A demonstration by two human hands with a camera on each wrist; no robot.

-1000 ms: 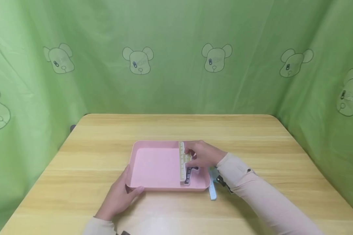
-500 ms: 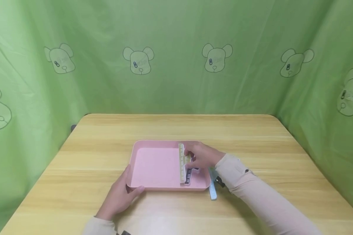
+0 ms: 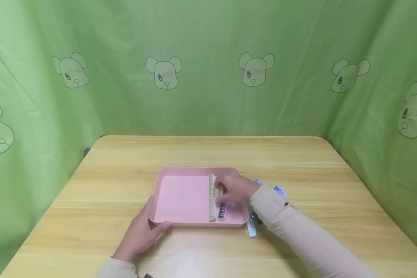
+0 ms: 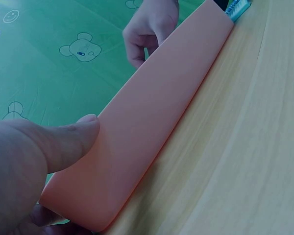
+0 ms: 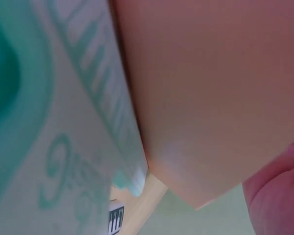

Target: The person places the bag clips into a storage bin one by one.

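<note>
A pink tray (image 3: 184, 199) sits on the wooden table. My left hand (image 3: 140, 229) grips its near left corner, the thumb (image 4: 78, 139) against the front wall and the fingers round the side. Inside the tray's right part, my right hand (image 3: 236, 188) pinches a yellow-green ruler (image 3: 212, 208) printed with piano keys by its shaped side; the fingers cover part of it. Beside that ruler lies a black piano-key ruler (image 3: 222, 211), partly hidden by the hand. In the left wrist view, the right hand (image 4: 152, 32) shows behind the tray wall.
Outside the tray's right wall lies a light blue piano-key ruler (image 3: 251, 229), seen close up in the right wrist view. Blue-purple pieces (image 3: 279, 191) lie further right, partly behind the right sleeve (image 3: 271, 202). A green curtain (image 3: 208, 104) surrounds the table.
The yellow-green ruler has moved lower and slightly left in the tray with my right hand. The blue-purple pieces have come into sight past the sleeve. My left hand stays on the corner.
</note>
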